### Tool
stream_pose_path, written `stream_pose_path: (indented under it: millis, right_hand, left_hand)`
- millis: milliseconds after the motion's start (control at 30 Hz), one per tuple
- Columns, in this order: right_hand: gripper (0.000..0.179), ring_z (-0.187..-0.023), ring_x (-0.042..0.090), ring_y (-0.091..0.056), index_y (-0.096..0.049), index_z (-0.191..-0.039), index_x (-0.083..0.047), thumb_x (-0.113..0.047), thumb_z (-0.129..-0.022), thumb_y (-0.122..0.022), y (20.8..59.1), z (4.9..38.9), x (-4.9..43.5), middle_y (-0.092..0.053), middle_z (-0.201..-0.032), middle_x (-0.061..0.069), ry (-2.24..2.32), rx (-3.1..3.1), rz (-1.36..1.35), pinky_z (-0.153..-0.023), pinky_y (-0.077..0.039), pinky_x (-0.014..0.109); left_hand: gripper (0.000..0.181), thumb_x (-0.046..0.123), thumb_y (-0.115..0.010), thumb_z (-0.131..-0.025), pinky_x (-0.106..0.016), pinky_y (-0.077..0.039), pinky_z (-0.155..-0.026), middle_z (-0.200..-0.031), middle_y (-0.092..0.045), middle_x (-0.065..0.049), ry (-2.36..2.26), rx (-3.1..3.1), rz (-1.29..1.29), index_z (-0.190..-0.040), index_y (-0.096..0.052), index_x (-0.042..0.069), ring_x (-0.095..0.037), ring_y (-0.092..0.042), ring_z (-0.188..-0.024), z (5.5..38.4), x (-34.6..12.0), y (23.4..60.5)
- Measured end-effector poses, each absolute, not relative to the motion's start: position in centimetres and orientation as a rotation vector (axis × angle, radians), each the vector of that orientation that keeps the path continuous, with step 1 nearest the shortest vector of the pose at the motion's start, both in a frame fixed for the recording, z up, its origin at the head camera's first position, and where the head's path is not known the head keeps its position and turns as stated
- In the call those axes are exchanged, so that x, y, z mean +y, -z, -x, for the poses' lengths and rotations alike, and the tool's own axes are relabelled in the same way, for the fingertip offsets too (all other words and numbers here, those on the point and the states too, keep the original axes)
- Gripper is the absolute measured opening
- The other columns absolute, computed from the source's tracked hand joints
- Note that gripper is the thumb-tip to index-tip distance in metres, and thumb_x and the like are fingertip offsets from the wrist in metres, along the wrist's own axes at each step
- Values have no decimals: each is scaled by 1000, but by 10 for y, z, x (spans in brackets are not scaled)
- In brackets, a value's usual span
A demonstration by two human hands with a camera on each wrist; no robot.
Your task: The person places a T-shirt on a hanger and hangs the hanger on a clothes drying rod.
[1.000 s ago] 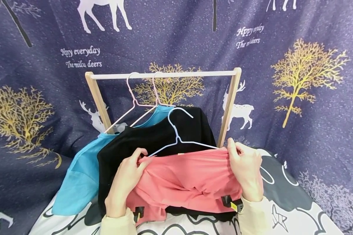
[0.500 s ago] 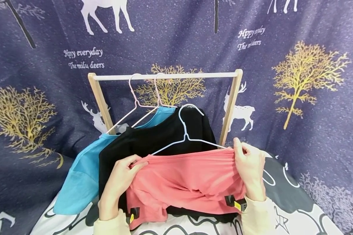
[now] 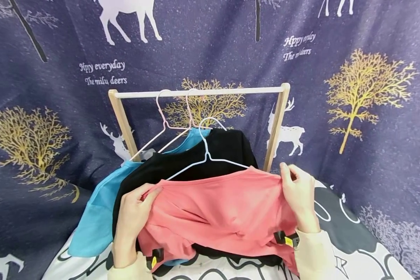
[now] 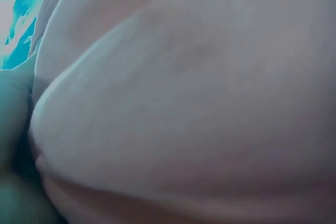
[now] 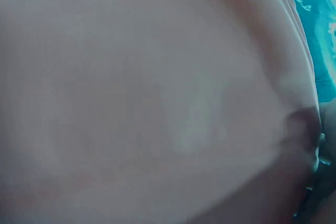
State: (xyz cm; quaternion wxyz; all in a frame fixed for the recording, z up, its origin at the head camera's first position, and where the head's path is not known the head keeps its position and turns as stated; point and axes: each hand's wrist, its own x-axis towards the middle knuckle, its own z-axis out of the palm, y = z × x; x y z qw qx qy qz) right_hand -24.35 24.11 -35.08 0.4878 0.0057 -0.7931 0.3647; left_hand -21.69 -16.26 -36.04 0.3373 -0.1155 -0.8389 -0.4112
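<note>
In the head view a coral-pink shirt (image 3: 220, 202) is stretched between both hands. A pale blue hanger (image 3: 207, 153) rises out of its neckline, with the hook standing free in front of the black garment. My left hand (image 3: 133, 212) pinches the shirt's left shoulder between thumb and fingers. At the opposite shoulder my right hand (image 3: 299, 194) pinches the cloth the same way. Both wrist views are filled by the shirt's blurred fabric (image 4: 184, 103), so the fingertips are mostly hidden there.
Behind stands a small rack with a white bar (image 3: 224, 91) and wooden posts (image 3: 277, 128). Two pink hangers (image 3: 165, 123) hang on it, bearing a blue shirt (image 3: 98, 210) and a black garment (image 3: 182, 159). A patterned sheet (image 3: 339, 221) lies beneath; a deer-print curtain (image 3: 371, 97) forms the backdrop.
The hands have moved farther apart, the left one shifting left, spreading the shirt wider. The blue hanger swung right, then back left and slightly up; its right arm now enters the neckline farther left.
</note>
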Motion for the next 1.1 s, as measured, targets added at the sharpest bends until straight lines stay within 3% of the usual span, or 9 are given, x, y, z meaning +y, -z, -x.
stream_pose_path:
  millis: [133, 233, 367, 500, 633, 767, 900, 1100]
  right_hand:
    - [29, -63, 18, -46, -63, -75, -8, -26, -97, -59, 337, 260, 248, -53, -64, 4, -948, -1965, -9, -62, -33, 29]
    - [21, -74, 19, -50, -64, -98, -4, -24, -97, -58, 326, 278, 252, -59, -82, 9, -1041, -1976, -2, -70, -35, 29]
    - [40, -93, 18, -54, -51, -130, -4, -28, -99, -56, 313, 302, 256, -58, -110, 12, -1188, -2013, -55, -77, -38, 26]
    - [55, -106, 20, -52, -36, -145, -5, -33, -101, -52, 306, 321, 254, -53, -123, 15, -1325, -2041, -170, -86, -39, 28]
    - [55, -108, 28, -54, -30, -148, -7, -34, -104, -45, 308, 334, 248, -54, -123, 20, -1421, -2028, -267, -88, -39, 33]
    - [44, -89, 29, -62, -43, -136, -4, -36, -106, -38, 315, 346, 241, -61, -102, 17, -1401, -1971, -287, -80, -43, 28]
    - [46, -67, 20, -55, -47, -130, 0, -37, -107, -34, 321, 354, 237, -53, -84, 13, -1362, -1929, -275, -64, -47, 24]
    - [44, -62, 10, -46, -48, -123, 4, -34, -107, -33, 327, 361, 229, -47, -79, 8, -1368, -1819, -254, -58, -42, 21]
  left_hand:
    - [3, 24, -73, -90, -20, -43, -65, -83, -69, 12, 1037, -2127, 270, -92, -76, 23, -9, -59, -74, 215, -162, 359]
    - [4, 25, -74, -89, -19, -42, -64, -82, -70, 11, 1008, -2116, 245, -91, -76, 22, -10, -59, -74, 213, -163, 356]
    - [5, 27, -74, -89, -20, -42, -64, -81, -70, 10, 989, -2126, 209, -90, -76, 22, -10, -60, -74, 210, -164, 354]
    - [5, 26, -74, -89, -21, -42, -63, -81, -70, 10, 984, -2133, 189, -91, -76, 22, -10, -59, -73, 207, -164, 353]
    - [5, 27, -73, -90, -20, -42, -63, -81, -70, 10, 972, -2132, 190, -91, -76, 22, -10, -59, -74, 207, -163, 353]
    - [6, 27, -74, -89, -20, -43, -66, -83, -70, 10, 964, -2131, 189, -91, -76, 22, -10, -61, -77, 208, -163, 354]
    - [6, 27, -74, -89, -19, -44, -71, -86, -71, 11, 970, -2126, 196, -92, -76, 22, -9, -63, -80, 209, -162, 354]
    - [6, 24, -75, -88, -16, -44, -73, -87, -71, 11, 955, -2090, 224, -93, -77, 21, -10, -64, -80, 208, -159, 355]
